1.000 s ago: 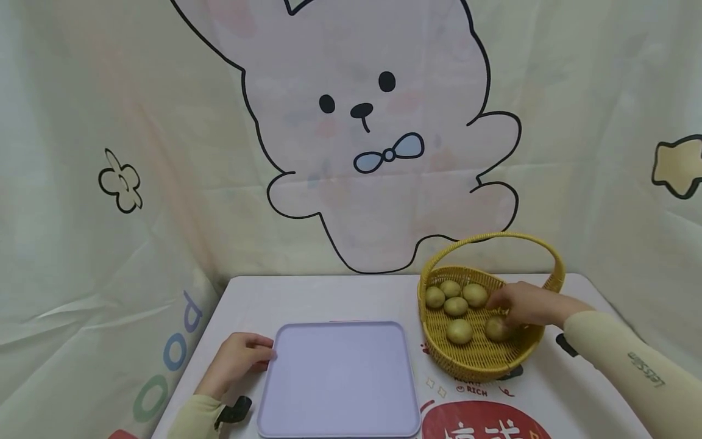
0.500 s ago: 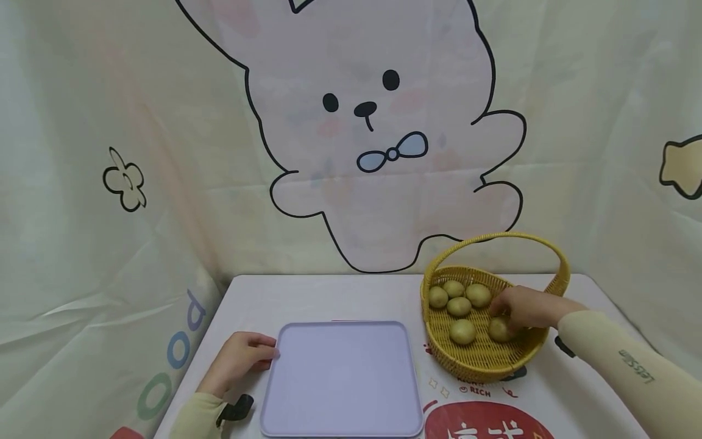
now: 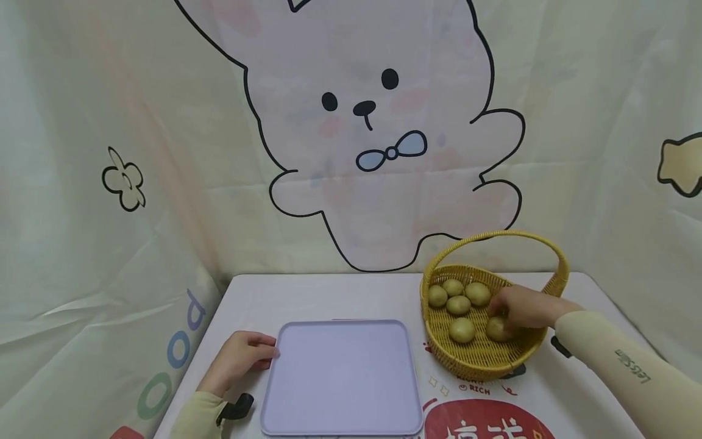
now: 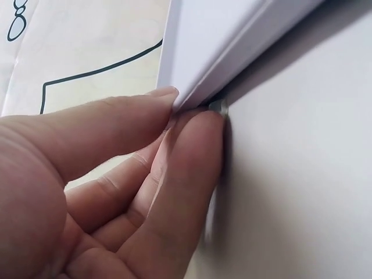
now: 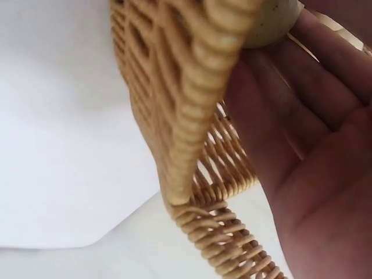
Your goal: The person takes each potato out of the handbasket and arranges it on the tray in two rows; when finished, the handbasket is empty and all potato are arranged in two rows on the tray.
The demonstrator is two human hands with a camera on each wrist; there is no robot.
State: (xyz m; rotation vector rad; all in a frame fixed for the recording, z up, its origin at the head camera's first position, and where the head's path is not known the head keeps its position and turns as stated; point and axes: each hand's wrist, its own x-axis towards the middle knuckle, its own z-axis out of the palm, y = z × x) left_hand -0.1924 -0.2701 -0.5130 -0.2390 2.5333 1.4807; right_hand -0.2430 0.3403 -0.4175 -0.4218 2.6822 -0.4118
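My left hand (image 3: 239, 361) is at the left edge of a pale lilac rectangular tray (image 3: 342, 378). In the left wrist view, the fingertips pinch the tray's rim (image 4: 232, 55) from two sides. At the right, my right hand (image 3: 528, 306) reaches into a yellow wicker basket (image 3: 466, 364) under its arched handle. Its fingers curl round a potato (image 3: 496, 329), which they partly cover. The right wrist view shows a speckled piece of that potato (image 5: 273, 23) against the fingers. Several other potatoes (image 3: 462, 330) lie in the basket, mostly toward its left and back.
The basket handle (image 3: 507, 234) arches above the right hand. A white cloth with red print (image 3: 488, 421) covers the table. Behind it hangs a curtain (image 3: 378, 201) with a cartoon animal. Black straps (image 3: 236, 408) sit at the wrists.
The head view has shifted slightly. My left hand stays at the tray's edge, and my right hand stays on the same potato in the basket with little visible movement.
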